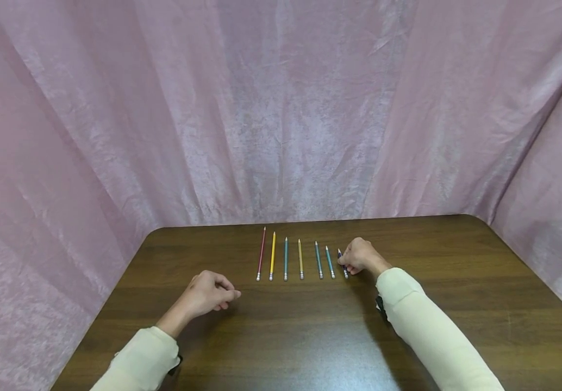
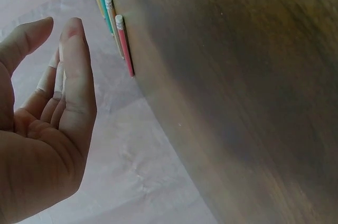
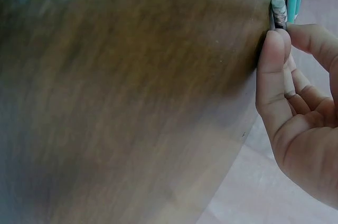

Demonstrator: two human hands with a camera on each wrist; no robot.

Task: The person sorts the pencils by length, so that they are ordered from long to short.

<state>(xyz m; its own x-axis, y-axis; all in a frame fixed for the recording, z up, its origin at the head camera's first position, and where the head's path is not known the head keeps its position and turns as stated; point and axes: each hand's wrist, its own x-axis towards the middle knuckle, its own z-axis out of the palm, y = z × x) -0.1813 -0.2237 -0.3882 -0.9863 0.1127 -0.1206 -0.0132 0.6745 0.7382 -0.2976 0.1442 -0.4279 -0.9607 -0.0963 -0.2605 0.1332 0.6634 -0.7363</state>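
Observation:
At the right end of a row of pencils, my right hand point(image 1: 361, 255) pinches a short dark pencil point(image 1: 345, 271) between thumb and fingers. Its eraser end shows past the fingertips in the right wrist view. Leftward from it lie a short teal pencil point(image 1: 330, 262), a longer teal one, a gold pencil point(image 1: 301, 259), another teal pencil point(image 1: 286, 258), a yellow pencil point(image 1: 273, 255) and a long red pencil point(image 1: 261, 252). All have their erasers toward me, roughly level. My left hand point(image 1: 207, 293) hovers left of the red pencil, fingers loosely bent, holding nothing.
The pencils lie on a brown wooden table point(image 1: 300, 336) with rounded far corners. A pink curtain point(image 1: 281, 108) hangs behind its far edge and along both sides.

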